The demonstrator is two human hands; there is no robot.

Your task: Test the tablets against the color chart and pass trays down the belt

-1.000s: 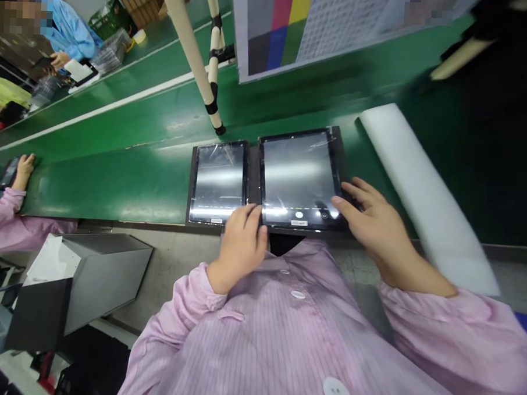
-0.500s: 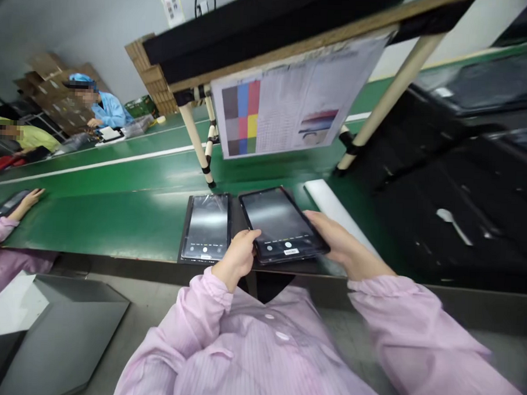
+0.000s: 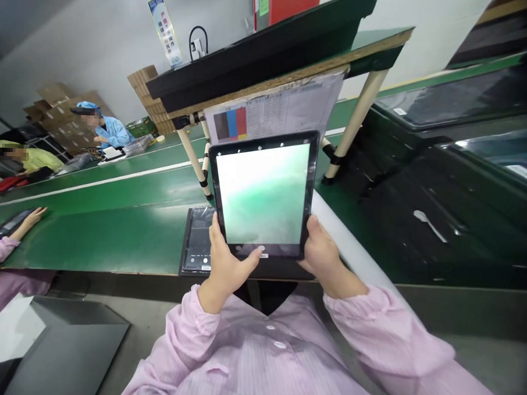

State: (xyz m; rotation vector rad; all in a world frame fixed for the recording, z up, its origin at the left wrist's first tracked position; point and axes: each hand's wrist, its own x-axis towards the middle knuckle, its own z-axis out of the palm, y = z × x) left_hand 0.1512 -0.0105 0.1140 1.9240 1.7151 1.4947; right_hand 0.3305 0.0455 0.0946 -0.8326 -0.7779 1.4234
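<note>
Left grip (image 3: 226, 267) closed on lower left corner of large tablet (image 3: 263, 194), fingers along the side edge, thumb over the bottom bezel by the round on-screen button. Right grip (image 3: 324, 252) clamped on the lower right edge. Large tablet held up off the surface (image 3: 113, 237), near upright, screen toward wearer, lit white and blurry green. Small tablet (image 3: 198, 235) flat on the surface, left of it, partly covered by left grip. White strip (image 3: 347, 233) beside right grip, running diagonally. Behind large tablet: printed sheet (image 3: 276, 111) with colour patches, partly blocked, hung under shelf (image 3: 269, 64) on pale legs. Right: dark cases, white spoon-shaped item (image 3: 430, 226). Far left: co-worker's hand (image 3: 29, 221) on a dark device (image 3: 9, 226).
</note>
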